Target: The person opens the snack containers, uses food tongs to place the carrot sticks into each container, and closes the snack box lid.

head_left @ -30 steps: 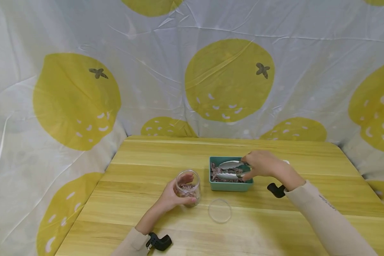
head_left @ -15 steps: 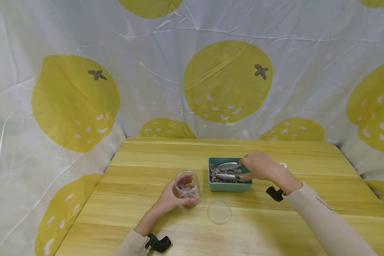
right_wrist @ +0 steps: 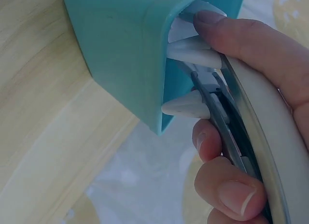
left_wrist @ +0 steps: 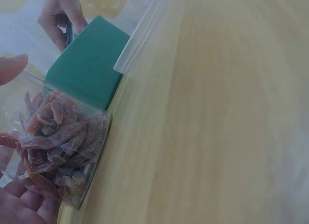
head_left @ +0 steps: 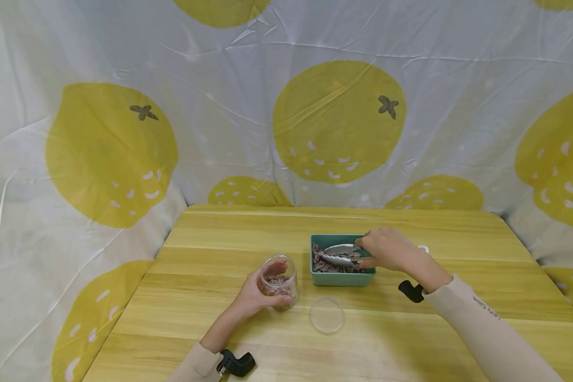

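My left hand grips a clear round jar from the left, thumb in front and fingers behind. Brownish-purple dried strips fill its lower part in the left wrist view. With my right hand I hold a pair of tongs, thumb and fingers on opposite arms. The metal tong heads are down inside a teal rectangular box, among more of the same strips. Their tips stand close together at the box's left end; whether a strip is between them I cannot tell.
A clear round lid lies on the wooden table, in front of the box and right of the jar. A white curtain with yellow lemons hangs behind the table. Black wrist cameras sit on both wrists.
The tong heads were apart and lay roughly parallel in the box; their tips have come together. My left hand and the jar have stayed in place.
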A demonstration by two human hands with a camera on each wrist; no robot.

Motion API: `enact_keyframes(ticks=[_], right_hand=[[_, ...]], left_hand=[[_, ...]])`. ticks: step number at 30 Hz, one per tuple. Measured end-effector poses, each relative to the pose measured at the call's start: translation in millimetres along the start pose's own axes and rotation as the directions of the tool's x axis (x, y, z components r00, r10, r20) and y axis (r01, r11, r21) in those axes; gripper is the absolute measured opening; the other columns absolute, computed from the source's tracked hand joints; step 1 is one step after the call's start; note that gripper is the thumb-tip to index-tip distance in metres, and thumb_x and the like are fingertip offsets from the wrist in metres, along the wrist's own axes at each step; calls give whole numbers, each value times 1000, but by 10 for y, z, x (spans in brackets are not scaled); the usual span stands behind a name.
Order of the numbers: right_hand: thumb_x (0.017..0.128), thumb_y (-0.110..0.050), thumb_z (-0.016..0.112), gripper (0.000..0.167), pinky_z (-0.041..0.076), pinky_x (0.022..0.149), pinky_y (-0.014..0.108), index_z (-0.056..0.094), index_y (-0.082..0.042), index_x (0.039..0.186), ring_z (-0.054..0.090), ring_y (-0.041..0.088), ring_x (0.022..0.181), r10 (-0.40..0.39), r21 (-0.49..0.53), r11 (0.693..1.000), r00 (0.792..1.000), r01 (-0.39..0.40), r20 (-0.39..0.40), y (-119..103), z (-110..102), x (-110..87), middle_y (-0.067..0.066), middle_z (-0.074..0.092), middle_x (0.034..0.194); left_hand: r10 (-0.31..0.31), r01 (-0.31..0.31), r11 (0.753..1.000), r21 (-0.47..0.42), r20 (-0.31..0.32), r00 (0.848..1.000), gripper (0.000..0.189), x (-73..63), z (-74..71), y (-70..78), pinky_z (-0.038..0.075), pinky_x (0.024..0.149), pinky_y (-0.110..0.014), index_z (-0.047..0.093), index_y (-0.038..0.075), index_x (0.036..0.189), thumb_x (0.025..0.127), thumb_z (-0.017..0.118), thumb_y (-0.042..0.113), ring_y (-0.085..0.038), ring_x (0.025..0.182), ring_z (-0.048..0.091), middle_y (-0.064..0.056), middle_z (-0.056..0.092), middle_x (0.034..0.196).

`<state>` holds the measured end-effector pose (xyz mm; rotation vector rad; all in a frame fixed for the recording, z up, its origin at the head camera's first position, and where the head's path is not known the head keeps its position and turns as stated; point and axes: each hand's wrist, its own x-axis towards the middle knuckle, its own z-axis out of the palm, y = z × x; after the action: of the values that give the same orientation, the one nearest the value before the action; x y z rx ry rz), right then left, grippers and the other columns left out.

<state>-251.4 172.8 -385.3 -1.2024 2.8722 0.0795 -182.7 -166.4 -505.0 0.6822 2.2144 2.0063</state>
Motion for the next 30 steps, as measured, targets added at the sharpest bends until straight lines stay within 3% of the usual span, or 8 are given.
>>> enact_keyframes(ticks=[11, 17, 24, 30], right_hand=[[79, -41, 84, 55, 45, 49, 24, 71, -2, 116, 51, 6, 56, 23, 20, 1000, 1000, -23, 17, 35, 7, -6, 5, 70, 87], [78, -43, 84, 60, 39, 47, 23, 70, -2, 118, 45, 6, 52, 43, 28, 999, 999, -43, 14, 18, 3, 3, 5, 69, 89], [80, -44, 82, 58, 42, 50, 25, 70, -2, 119, 49, 7, 55, 67, 58, 996, 995, -72, 72, -19, -16, 56, 8, 70, 98], [82, -45, 80, 57, 45, 52, 26, 71, -2, 119, 51, 7, 57, 52, 94, 994, 992, -63, 115, -4, -18, 89, 2, 67, 84]], left_hand=[[-19, 19, 1000, -21, 4, 1000, 79, -10, 4, 13, 36, 113, -36, 47, 1, 143, 76, 87, 5, -41, 134, 44, -25, 51, 142], [-10, 10, 1000, -20, 6, 1000, 78, -11, 4, 19, 37, 113, -36, 47, 0, 143, 76, 87, 4, -41, 134, 45, -26, 50, 141], [-1, 1, 1000, -13, 7, 1000, 78, -8, 0, 17, 38, 112, -36, 47, 0, 143, 76, 87, 5, -39, 133, 46, -23, 52, 141], [-5, 5, 1000, -3, 3, 1000, 77, -11, -5, 16, 38, 112, -37, 48, 1, 143, 76, 87, 4, -38, 133, 47, -20, 54, 141]])
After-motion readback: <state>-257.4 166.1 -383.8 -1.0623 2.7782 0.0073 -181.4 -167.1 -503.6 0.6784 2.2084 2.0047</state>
